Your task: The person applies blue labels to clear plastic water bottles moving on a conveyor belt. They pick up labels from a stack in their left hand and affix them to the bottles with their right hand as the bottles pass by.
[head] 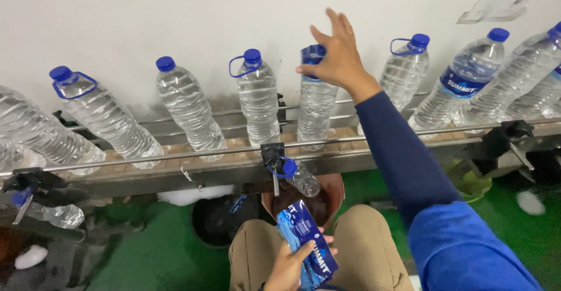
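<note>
Left hand (pixel 287 263) pinching a thin, limp stack of blue sleeve labels (pixel 307 243) over the lap, their long axis slanting away toward the conveyor (pixel 175 165); right hand (pixel 333 54), fingers spread, slipping one label (pixel 313 57) over the neck of an upright, full, probably heavy and slippery clear bottle (pixel 316 107) mid-conveyor, best gripped at its ribbed waist.

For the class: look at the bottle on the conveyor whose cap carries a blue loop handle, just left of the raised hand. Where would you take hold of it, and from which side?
Probably the neck of the loop-handle bottle, just under its blue cap. It stands upright with the wall behind and rails across its lower body, so come from the front and above. The neck is narrow enough for one hand's grip; the ribbed body is wider.
</note>
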